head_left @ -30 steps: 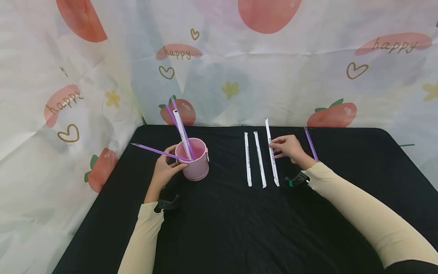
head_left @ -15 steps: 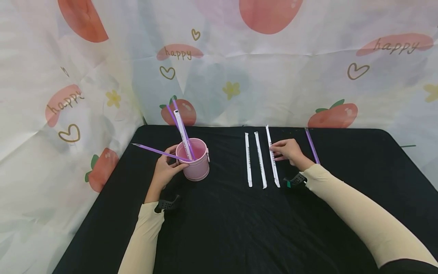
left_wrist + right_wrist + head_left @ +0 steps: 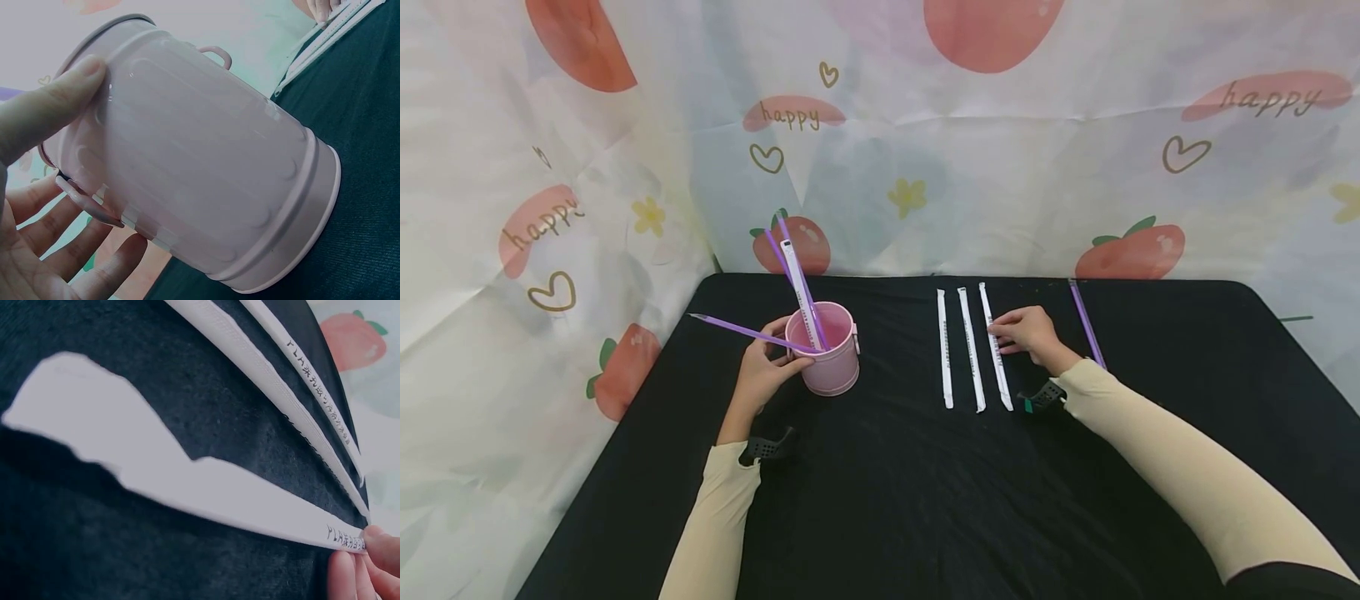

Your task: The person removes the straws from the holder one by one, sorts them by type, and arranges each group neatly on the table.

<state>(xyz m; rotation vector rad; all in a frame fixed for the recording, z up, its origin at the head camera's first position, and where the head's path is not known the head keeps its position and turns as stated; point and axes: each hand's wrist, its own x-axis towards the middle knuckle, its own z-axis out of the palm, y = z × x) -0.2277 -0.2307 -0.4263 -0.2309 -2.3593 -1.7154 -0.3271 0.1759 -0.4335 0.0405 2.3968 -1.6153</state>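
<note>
On the left, my left hand (image 3: 756,380) holds a small pink bucket (image 3: 832,372) near its rim. My thumb (image 3: 69,94) presses the near wall and the fingers reach round by a side handle (image 3: 90,201). A white paper-wrapped straw (image 3: 797,279) and several slim purple sticks (image 3: 737,329) stick out of the bucket, one leaning far left over the rim. To the right, my right hand (image 3: 1033,335) pinches a paper-wrapped straw (image 3: 250,509) between thumb and fingertips, near its middle. This straw appears to lie along the black cloth.
Two more wrapped straws (image 3: 944,350) (image 3: 972,350) lie roughly parallel, left of the pinched one. Beyond my right forearm lies another purple stick (image 3: 1086,321). Black cloth covers the table (image 3: 880,483); a printed curtain (image 3: 1000,183) hangs behind its far edge.
My right hand has shifted slightly toward me, and the far end of its straw has come down. My left hand and the bucket have stayed put.
</note>
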